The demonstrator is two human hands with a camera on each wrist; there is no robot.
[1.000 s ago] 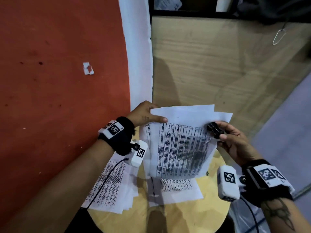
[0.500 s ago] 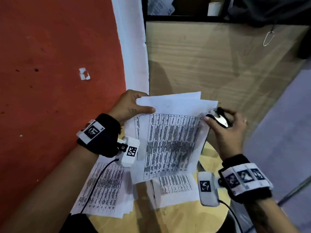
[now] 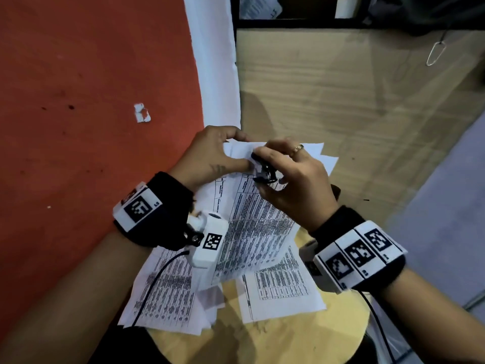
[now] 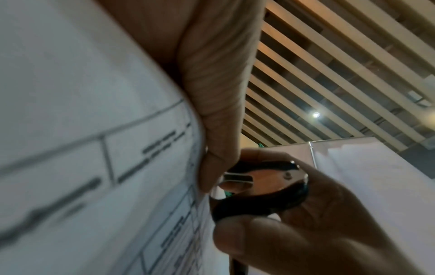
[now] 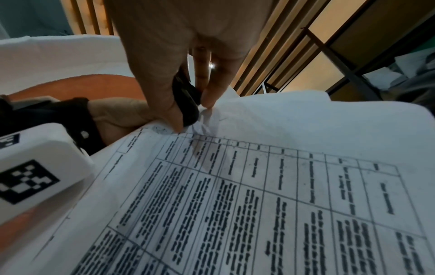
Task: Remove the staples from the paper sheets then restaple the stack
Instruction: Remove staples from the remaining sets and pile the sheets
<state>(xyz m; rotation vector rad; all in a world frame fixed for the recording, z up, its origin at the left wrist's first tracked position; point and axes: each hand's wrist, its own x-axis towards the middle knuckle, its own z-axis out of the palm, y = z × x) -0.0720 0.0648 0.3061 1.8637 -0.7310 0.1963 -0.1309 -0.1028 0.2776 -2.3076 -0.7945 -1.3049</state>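
Observation:
A stapled set of printed paper sheets (image 3: 252, 222) (image 5: 270, 195) (image 4: 82, 130) is lifted off the round wooden stool (image 3: 301, 334). My left hand (image 3: 212, 156) pinches its top left corner, thumb on the front. My right hand (image 3: 291, 177) grips a black and chrome staple remover (image 3: 263, 172) (image 4: 263, 188) (image 5: 186, 100) and holds its claws against that same corner, right beside the left thumb (image 4: 212, 111). The paper is crumpled where the claws meet it. The staple itself is hidden.
More printed sheets lie on the stool: a pile (image 3: 168, 295) at the left and one sheet (image 3: 280, 287) under the held set. A red floor (image 3: 78, 127) lies to the left and a wooden panel (image 3: 341, 101) stands behind.
My right hand moved left across the top of the sheets, bringing the staple remover from the right corner to the left corner beside my left hand. The sheets tilted.

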